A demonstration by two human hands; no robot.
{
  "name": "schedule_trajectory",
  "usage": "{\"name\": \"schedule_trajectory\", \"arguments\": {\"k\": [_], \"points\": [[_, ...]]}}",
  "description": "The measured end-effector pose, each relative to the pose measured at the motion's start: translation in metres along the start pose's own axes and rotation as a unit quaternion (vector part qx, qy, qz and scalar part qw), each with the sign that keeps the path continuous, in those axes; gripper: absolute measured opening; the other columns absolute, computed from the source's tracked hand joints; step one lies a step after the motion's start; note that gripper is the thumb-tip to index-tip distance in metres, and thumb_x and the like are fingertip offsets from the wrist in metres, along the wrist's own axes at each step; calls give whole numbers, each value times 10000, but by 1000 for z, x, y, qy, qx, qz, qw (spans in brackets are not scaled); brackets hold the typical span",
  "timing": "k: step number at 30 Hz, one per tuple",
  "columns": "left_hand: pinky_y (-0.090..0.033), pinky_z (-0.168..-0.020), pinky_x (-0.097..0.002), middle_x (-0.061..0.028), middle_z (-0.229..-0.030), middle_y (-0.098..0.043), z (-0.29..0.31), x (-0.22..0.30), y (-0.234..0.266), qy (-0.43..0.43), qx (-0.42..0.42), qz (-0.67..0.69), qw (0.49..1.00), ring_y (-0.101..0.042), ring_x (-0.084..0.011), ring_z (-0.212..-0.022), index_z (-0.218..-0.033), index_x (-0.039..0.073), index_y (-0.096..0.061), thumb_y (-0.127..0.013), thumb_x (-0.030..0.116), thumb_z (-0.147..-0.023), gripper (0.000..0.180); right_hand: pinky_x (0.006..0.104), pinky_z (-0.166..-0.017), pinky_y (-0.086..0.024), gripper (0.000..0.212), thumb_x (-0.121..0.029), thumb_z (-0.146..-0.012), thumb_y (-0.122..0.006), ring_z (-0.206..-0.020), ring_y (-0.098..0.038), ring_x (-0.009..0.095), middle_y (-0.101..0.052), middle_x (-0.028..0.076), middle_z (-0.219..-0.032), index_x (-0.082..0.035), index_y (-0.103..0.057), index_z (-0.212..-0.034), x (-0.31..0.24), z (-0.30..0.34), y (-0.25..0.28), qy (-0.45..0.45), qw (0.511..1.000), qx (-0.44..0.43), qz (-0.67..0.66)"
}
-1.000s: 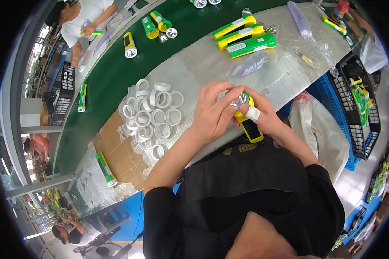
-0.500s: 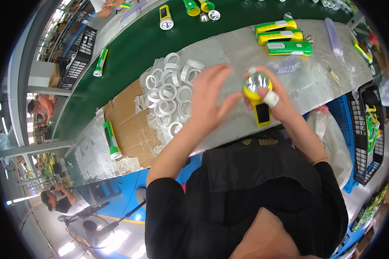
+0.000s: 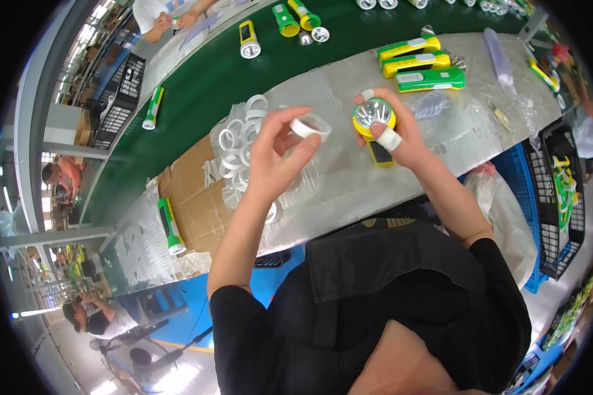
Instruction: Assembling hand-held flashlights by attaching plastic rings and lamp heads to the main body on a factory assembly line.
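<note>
My left hand (image 3: 275, 153) pinches a white plastic ring (image 3: 302, 126) between thumb and fingers, raised above the work surface. To its right, my right hand (image 3: 407, 139) grips a yellow and green flashlight (image 3: 375, 112) around its head, with the shiny reflector facing up. White tape is wrapped on fingers of that hand. The ring and the flashlight are apart. Behind my left hand lies a heap of white rings (image 3: 228, 139), partly hidden by it. A stack of clear round lenses (image 3: 432, 105) rests just beyond my right hand.
Several green and yellow flashlights (image 3: 429, 79) lie at the far right of the cardboard-covered bench (image 3: 349, 172). One more flashlight (image 3: 171, 227) lies at the left. Other flashlights stand along the green belt (image 3: 204, 85). Black crates (image 3: 560, 243) are at the right. Across the belt, another person's hands (image 3: 159, 26) work.
My left hand, previously open and empty, now holds a white ring and has drawn back to the left. The flashlight in my right hand has shifted slightly up and left.
</note>
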State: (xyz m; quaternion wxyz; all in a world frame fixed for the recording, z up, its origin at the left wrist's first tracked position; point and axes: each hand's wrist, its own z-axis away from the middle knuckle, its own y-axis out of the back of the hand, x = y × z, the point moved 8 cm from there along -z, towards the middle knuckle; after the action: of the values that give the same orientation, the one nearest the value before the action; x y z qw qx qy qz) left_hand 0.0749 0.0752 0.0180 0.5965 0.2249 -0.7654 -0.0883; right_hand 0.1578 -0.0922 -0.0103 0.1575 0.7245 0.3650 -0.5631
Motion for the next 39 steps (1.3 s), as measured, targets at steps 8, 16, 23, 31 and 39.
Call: {"name": "schedule_trajectory", "arguments": {"k": [8, 16, 23, 31, 39], "points": [[-498, -769, -317, -114, -1078, -570, -19, 80, -34, -244, 5, -76, 967, -598, -218, -945, -981, 69, -697, -807, 133, -759, 255, 307, -968, -431, 524, -323, -856, -696, -1117, -537, 123, -563, 51, -1181, -39, -493, -1248, 2, 3, 6, 28, 999, -1, 23], [-433, -692, -318, -75, -1043, -569, -24, 81, -38, -234, -41, -168, 957, -552, -203, -912, -1021, 115, -736, -821, 246, -727, 333, 328, -972, -437, 625, -397, -877, -668, -1148, -542, 166, -544, 73, -1247, -29, -436, -1326, 5, 1, 12, 21, 1000, -2, 13], [-490, -674, -348, -72, -997, -561, -29, 94, -42, -263, -55, -171, 948, -571, -234, -893, -1027, 134, -737, -835, 239, -684, 372, 382, -968, -454, 665, -397, -866, -695, -1186, -559, 259, -537, 112, -1336, -63, -443, -1382, -40, -4, 23, 103, 994, -7, 23], [-519, -703, -387, -85, -1020, -606, -33, 94, -80, -278, -56, -150, 947, -617, -292, -922, -1045, 146, -630, -830, 207, -687, 415, 373, -788, -490, 489, -130, -650, -777, -934, -609, 306, -590, 113, -1008, -31, -583, -1089, -115, -7, 25, 77, 849, -174, 494], [-508, -676, -392, -71, -896, -649, -39, 78, -99, -219, -68, -66, 971, -637, -293, -835, -989, 130, -607, -829, 173, -678, 385, 399, -690, -450, 351, -38, -627, -654, -845, -567, 317, -541, 127, -960, -1, -547, -959, -110, -18, 15, -54, 735, -340, 584]]}}
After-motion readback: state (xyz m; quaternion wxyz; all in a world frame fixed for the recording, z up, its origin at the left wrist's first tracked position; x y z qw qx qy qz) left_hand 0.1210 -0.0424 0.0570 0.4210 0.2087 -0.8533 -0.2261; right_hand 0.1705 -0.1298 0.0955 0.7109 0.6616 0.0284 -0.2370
